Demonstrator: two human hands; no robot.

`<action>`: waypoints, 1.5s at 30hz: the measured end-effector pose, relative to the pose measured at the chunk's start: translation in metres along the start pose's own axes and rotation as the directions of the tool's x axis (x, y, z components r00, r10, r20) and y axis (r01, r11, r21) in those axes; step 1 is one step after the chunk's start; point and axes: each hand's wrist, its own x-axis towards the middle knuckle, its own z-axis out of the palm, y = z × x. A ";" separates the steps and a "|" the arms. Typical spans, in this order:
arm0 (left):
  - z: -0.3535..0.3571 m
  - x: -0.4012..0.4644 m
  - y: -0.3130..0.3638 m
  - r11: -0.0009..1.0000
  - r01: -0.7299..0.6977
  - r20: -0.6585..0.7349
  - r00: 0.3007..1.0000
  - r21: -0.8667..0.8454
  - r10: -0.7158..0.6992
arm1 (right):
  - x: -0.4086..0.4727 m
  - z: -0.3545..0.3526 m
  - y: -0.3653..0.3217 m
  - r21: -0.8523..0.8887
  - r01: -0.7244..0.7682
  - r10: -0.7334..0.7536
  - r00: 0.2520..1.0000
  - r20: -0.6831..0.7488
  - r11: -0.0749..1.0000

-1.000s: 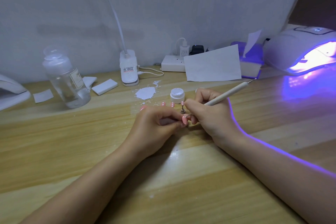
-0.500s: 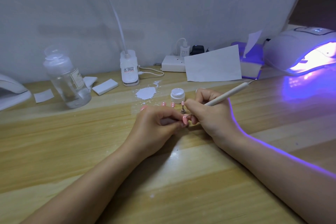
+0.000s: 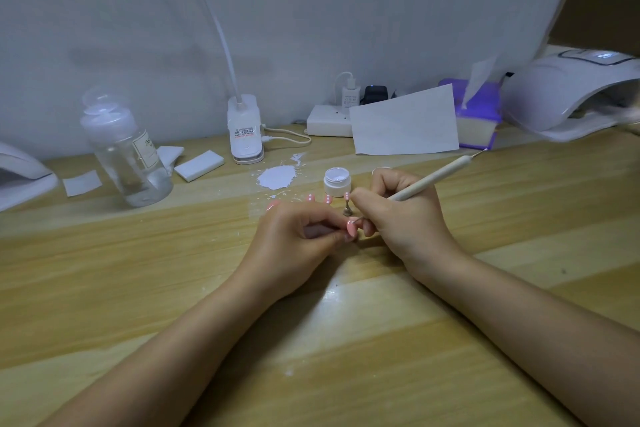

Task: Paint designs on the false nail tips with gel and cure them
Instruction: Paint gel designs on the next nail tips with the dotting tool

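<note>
Spanning the whole working area, the wooden table (image 3: 138, 270) carries both forearms, which likely steadies the hands for fine work. At the far right, well beyond the fingers, the curing lamp (image 3: 568, 94) sits with its opening toward the work, presumably so a painted tip can be cured with a short reach; no glow shows inside it. The clear bottle (image 3: 124, 152) stands well to the left of the fingers, out of the stroke path.

The left hand (image 3: 294, 246) curls its fingers and thumb around a pink nail tip (image 3: 351, 228), holding it face-up near the table surface. The right hand (image 3: 405, 218) grips the dotting pen (image 3: 429, 180) in a writing hold, shaft angled up and away to the right, its lower point at the held tip. Contact cannot be confirmed.

Just beyond the fingertips, the open gel jar (image 3: 337, 180) stands within dipping range. Beside it, three finished tips (image 3: 327, 198) bearing white dots stand in a row, apparently awaiting curing.
</note>
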 end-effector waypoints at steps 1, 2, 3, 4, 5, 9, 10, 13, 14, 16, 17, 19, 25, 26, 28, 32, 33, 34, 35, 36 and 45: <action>0.000 0.000 0.000 1.000 -0.003 0.001 1.000 0.002 0.003 | 0.000 0.000 0.000 -0.002 0.002 -0.002 1.000 0.000 1.000; 0.000 0.000 0.000 1.000 -0.006 -0.001 1.000 0.003 0.006 | 0.000 0.000 0.000 0.000 0.002 -0.002 1.000 0.001 1.000; 0.000 0.000 0.001 1.000 -0.009 -0.004 1.000 0.005 0.009 | 0.000 0.000 0.000 0.004 0.002 -0.002 1.000 0.003 1.000; 0.000 0.000 0.001 1.000 -0.012 -0.007 1.000 0.009 0.013 | 0.000 0.000 0.000 0.009 0.002 -0.002 1.000 0.005 1.000; 0.000 0.000 0.001 1.000 -0.015 -0.009 1.000 0.012 0.015 | 0.000 0.000 0.000 0.012 0.002 -0.002 1.000 0.007 1.000; 0.001 0.000 0.000 1.000 -0.015 -0.012 1.000 0.002 0.015 | 0.000 0.000 0.000 0.009 0.006 -0.006 1.000 0.005 1.000; 0.001 0.000 0.000 1.000 -0.011 -0.012 1.000 0.001 0.011 | 0.000 0.000 0.000 0.008 0.006 -0.006 1.000 0.004 1.000; 0.000 0.000 0.000 1.000 0.003 -0.004 1.000 0.004 -0.003 | 0.000 0.000 0.000 0.016 0.004 -0.004 1.000 0.003 1.000; 0.000 0.000 0.000 1.000 0.005 -0.005 1.000 -0.002 -0.005 | 0.000 0.000 0.000 0.016 0.005 -0.005 1.000 0.002 1.000; 0.001 0.000 0.000 1.000 0.005 -0.010 1.000 -0.024 -0.006 | 0.000 0.000 0.001 0.009 0.009 -0.009 1.000 0.001 1.000; 0.001 0.000 0.001 0.999 0.005 -0.009 1.000 -0.033 -0.005 | 0.000 0.000 0.000 0.007 0.009 -0.009 1.000 0.002 1.000; 0.001 0.000 0.001 0.999 0.002 -0.003 1.000 -0.034 -0.002 | 0.000 0.000 0.000 0.012 0.008 -0.008 1.000 0.003 1.000; 0.001 0.000 0.001 1.000 -0.005 -0.003 1.000 -0.018 0.005 | 0.000 0.001 0.001 0.005 0.009 -0.009 1.000 -0.008 1.000; 0.001 0.000 0.001 1.000 -0.009 -0.004 1.000 -0.015 0.009 | 0.000 0.001 0.001 0.007 0.006 -0.006 1.000 -0.007 1.000; 0.001 0.000 0.001 1.000 -0.013 -0.007 1.000 -0.014 0.013 | 0.000 0.001 0.001 0.018 -0.002 0.002 1.000 -0.003 1.000; 0.001 0.000 0.001 1.000 -0.010 -0.012 1.000 -0.014 0.010 | 0.000 0.001 0.001 0.011 0.003 -0.003 1.000 -0.007 1.000; 0.001 0.000 0.001 1.000 -0.009 -0.010 1.000 -0.015 0.009 | 0.000 0.001 0.000 0.006 0.004 -0.004 1.000 -0.007 1.000; 0.001 0.000 0.001 1.000 -0.006 -0.009 1.000 -0.012 0.006 | 0.000 0.001 0.000 0.002 0.005 -0.005 1.000 -0.006 1.000; 0.000 0.000 0.001 1.000 -0.002 -0.009 1.000 -0.005 0.002 | 0.000 0.001 0.000 0.001 0.005 -0.005 1.000 -0.005 1.000; 0.000 0.000 0.001 1.000 0.000 -0.010 1.000 0.004 0.000 | 0.000 0.001 0.000 0.003 0.004 -0.004 1.000 -0.005 1.000; 0.000 0.001 0.001 1.000 -0.002 -0.013 1.000 0.023 0.003 | 0.000 0.001 0.000 0.019 -0.008 0.008 1.000 -0.009 1.000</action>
